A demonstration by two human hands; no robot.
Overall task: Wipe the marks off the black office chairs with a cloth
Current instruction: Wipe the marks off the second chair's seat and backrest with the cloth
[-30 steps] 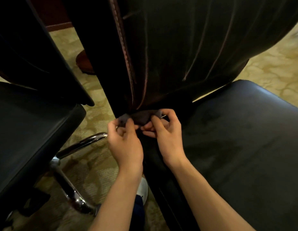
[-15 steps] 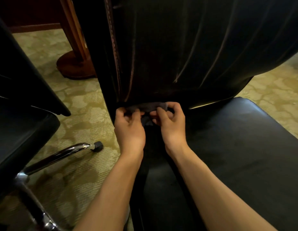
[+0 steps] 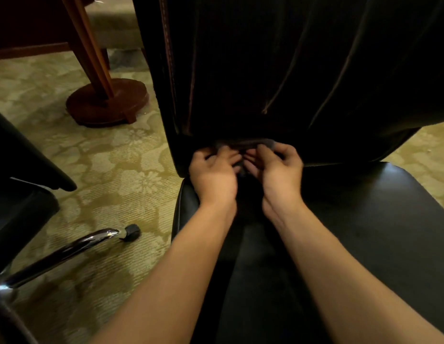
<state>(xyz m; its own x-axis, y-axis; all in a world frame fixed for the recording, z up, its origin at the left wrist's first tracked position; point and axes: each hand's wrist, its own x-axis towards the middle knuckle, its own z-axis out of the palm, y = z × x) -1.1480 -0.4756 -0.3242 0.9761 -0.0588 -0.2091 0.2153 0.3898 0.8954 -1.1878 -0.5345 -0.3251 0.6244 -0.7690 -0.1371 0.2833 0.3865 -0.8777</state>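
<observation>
A black leather office chair fills the view: its ribbed backrest rises ahead and its seat spreads below and right. A small dark grey cloth is bunched at the crease where backrest meets seat. My left hand and my right hand sit side by side over the seat's back edge, fingers curled, both pinching the cloth against the bottom of the backrest. Most of the cloth is hidden by my fingers.
A second black office chair stands at the left, with a chrome leg and a caster on the patterned green carpet. A round wooden table base stands on the floor behind, left of the backrest.
The view has shifted so the chair sits further right and lower. My hands stay together on the cloth at the crease, with small finger movements; the left chair has slid toward the frame edge.
</observation>
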